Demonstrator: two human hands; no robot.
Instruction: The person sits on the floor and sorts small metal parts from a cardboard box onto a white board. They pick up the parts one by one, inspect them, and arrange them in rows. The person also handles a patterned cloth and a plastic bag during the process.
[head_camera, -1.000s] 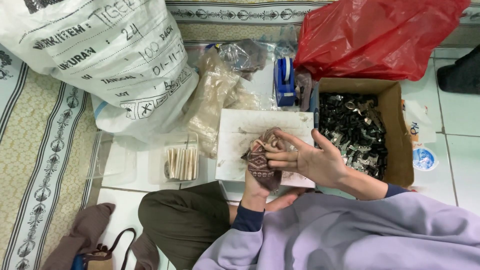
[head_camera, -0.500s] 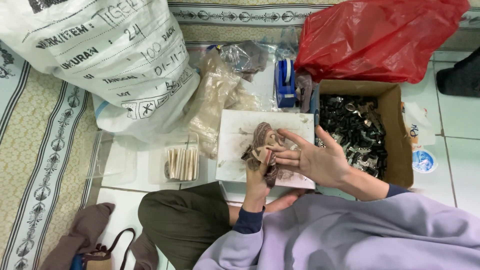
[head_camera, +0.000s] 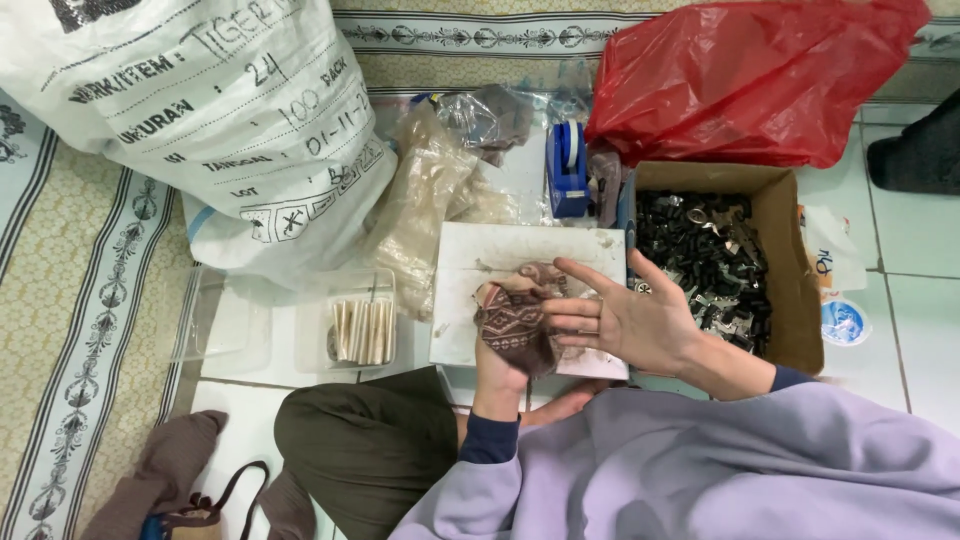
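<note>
The left hand (head_camera: 503, 362) has its fingers closed around one brown patterned cloth (head_camera: 513, 318), holding it above a single white board (head_camera: 478, 268). The right hand (head_camera: 628, 318) is spread open, its fingers (head_camera: 572, 306) touching the cloth's right side. Just right of those fingers sits one cardboard box (head_camera: 782, 240) of dark metal parts, and above them one blue tape dispenser (head_camera: 566, 170).

The left hand (head_camera: 505, 365) is mostly hidden under the patterned brown cloth (head_camera: 512, 318) it grips. The white sack (head_camera: 200, 120) and red plastic bag (head_camera: 750, 75) run off the top edge. The dark pieces in the cardboard box (head_camera: 785, 260) are too small to identify.
</note>
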